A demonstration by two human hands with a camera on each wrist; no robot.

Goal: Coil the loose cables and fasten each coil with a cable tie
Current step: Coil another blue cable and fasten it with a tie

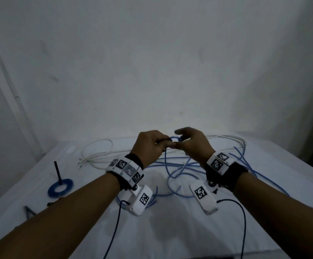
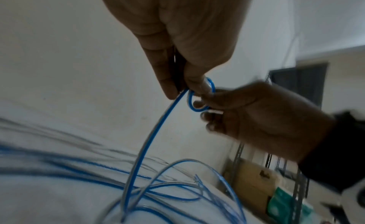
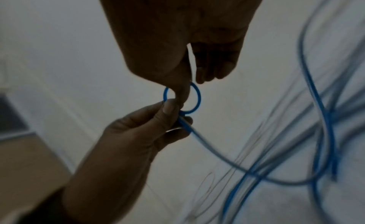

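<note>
A long blue cable sprawls in loose curves over the white table. Both hands are raised above it, close together. My left hand pinches the cable between thumb and forefinger, and from there the cable hangs down to the table. Just beyond that pinch the cable curls into one small loop. My right hand holds this loop, with a fingertip through it and the other fingers curled beside it. A white cable lies in loose bends at the back left.
A blue ring with a black stick standing up in it sits at the table's left. Thin dark pieces lie near the left front edge. A plain wall stands behind the table. A metal shelf with a cardboard box stands to the right.
</note>
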